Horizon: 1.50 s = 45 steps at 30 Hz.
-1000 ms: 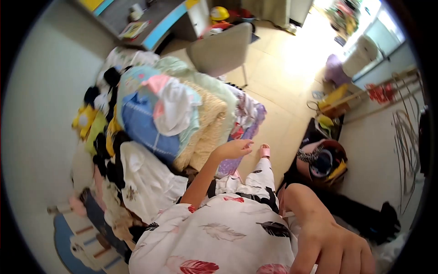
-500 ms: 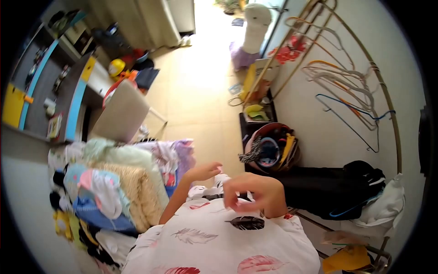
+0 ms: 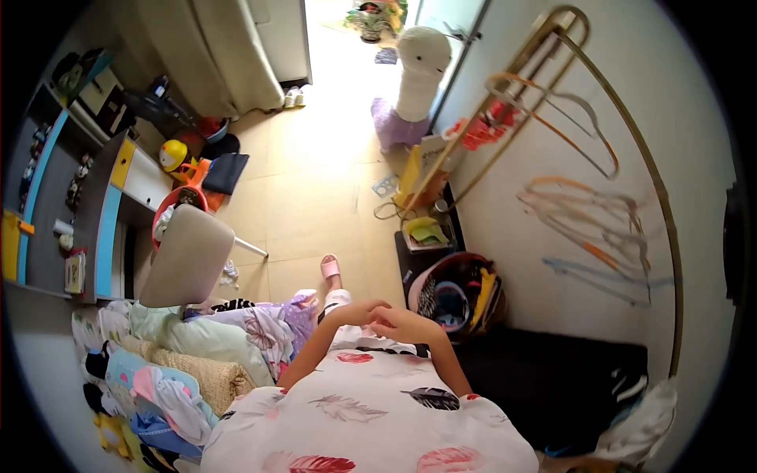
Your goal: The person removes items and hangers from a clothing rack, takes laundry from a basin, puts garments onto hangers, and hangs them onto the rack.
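Note:
My left hand [image 3: 359,313] and my right hand [image 3: 400,324] meet in front of my waist, fingertips touching or overlapping. Neither holds anything that I can see; the fingers look loosely stretched, with the right ones slightly spread and bent. Under them is my white shirt [image 3: 371,406] with its feather print. Beyond the hands, one foot in a pink slipper [image 3: 329,266] steps on the tiled floor [image 3: 292,205]. Nearest on the left is a heap of clothes and bedding with a lilac patterned cloth [image 3: 298,323].
A beige chair [image 3: 193,256] stands beside the desk [image 3: 102,225] on the left. At right are a basket of odds and ends [image 3: 457,293], a black cloth [image 3: 544,378], and a metal rack [image 3: 666,213] with several hangers [image 3: 587,217]. A white plush toy [image 3: 418,71] stands by the door.
My right hand has moved left and forward to meet my left hand. The view has shifted, and a slippered foot now shows ahead. The hangers look blurred.

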Available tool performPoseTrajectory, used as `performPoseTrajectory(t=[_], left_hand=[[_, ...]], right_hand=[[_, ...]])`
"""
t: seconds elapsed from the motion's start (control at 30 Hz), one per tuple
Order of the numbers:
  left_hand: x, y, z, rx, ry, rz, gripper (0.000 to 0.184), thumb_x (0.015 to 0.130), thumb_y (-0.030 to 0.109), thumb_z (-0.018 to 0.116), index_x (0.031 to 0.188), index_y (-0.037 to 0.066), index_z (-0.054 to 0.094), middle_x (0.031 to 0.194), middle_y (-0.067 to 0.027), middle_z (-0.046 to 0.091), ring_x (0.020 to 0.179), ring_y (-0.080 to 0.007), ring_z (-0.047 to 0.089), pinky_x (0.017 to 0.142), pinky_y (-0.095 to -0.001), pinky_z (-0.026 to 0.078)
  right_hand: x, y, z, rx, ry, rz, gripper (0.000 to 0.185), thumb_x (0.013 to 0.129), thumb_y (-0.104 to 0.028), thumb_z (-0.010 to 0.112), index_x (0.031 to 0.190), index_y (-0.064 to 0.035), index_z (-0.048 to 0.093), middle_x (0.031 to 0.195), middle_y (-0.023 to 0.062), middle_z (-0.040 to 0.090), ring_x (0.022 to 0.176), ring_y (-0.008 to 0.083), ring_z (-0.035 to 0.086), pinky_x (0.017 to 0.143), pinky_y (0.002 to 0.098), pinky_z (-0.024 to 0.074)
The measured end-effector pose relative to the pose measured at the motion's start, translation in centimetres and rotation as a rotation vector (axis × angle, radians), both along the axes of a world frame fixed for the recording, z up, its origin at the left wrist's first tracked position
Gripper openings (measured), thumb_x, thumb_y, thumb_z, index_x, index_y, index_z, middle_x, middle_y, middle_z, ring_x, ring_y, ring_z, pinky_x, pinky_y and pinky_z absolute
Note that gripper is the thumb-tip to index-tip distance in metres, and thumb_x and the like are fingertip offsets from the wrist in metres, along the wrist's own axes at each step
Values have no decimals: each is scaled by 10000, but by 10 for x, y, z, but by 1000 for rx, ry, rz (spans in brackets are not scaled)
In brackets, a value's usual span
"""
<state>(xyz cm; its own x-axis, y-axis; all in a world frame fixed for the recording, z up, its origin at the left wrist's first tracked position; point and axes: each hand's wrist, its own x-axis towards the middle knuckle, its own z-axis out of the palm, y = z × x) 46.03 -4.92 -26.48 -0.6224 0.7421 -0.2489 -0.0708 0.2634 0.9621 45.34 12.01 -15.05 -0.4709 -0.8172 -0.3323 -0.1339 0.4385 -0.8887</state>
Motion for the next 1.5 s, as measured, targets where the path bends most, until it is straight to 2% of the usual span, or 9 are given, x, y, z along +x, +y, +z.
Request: performPoseTrajectory(t=[0.2,0.47,0.8,1.0,1.27,1.3,1.4,1.43,1.5], left_hand=[[-100,-66,11,-159,-214,63,413,836,190,488,1214,57,392,1026,-115,560,939,-196,546,791,-273,428],[-199,-204,19,-260,-48,727,405,832,285,441,1138,21,474,1023,-168,576,943,-274,555,814,-326,429],[-217,-293,-32,-324,-203,1167,340,835,249,472,1079,16,514,991,-147,582,913,-219,558,799,-302,427],[-216,-347,-15,-150,-61,1873,255,775,196,526,959,24,565,911,-157,610,802,-239,598,713,-312,459],[-154,-557,-76,-834,-497,1600,301,679,248,563,808,-18,620,816,-223,598,784,-340,593,721,-375,461],[-146,-574,-86,-713,-625,1812,276,699,241,528,625,-14,605,611,-206,585,656,-307,605,637,-379,471],[-122,-610,-179,-1017,-373,2345,223,679,188,534,765,-8,598,746,-233,587,728,-348,581,685,-435,450],[-107,-625,-211,-968,-408,2191,538,661,149,586,1134,-39,412,898,-252,569,823,-395,554,723,-458,440],[-107,-629,-192,-862,-496,2206,562,638,216,641,1102,-36,447,897,-252,564,848,-385,544,737,-430,445]], right_hand=[[-109,-71,-12,115,-16,173,213,841,-186,474,970,-17,489,744,105,546,669,174,550,616,281,434],[-261,-208,-33,191,263,328,184,831,-185,500,917,-23,515,708,117,598,654,235,576,604,310,450],[-402,-331,-98,289,-131,636,223,866,-201,472,948,1,515,714,77,610,631,140,568,584,264,464],[-458,-452,-140,306,-124,742,219,874,-219,449,934,-21,521,720,74,614,614,122,568,562,236,460],[-418,-588,-162,406,-354,868,204,862,-209,436,938,-41,523,713,64,600,564,112,541,545,230,454],[-411,-600,-168,408,-350,909,217,866,-220,426,943,-41,523,718,61,599,572,112,541,545,228,451],[-386,-636,-174,408,-344,972,256,877,-248,393,956,-41,520,739,59,601,594,110,541,550,231,446],[-380,-648,-174,428,-393,982,280,883,-275,390,965,-42,521,754,60,601,605,112,545,559,238,448],[-376,-665,-179,497,-454,987,292,887,-290,402,983,-41,521,762,60,598,619,115,555,555,232,448]])
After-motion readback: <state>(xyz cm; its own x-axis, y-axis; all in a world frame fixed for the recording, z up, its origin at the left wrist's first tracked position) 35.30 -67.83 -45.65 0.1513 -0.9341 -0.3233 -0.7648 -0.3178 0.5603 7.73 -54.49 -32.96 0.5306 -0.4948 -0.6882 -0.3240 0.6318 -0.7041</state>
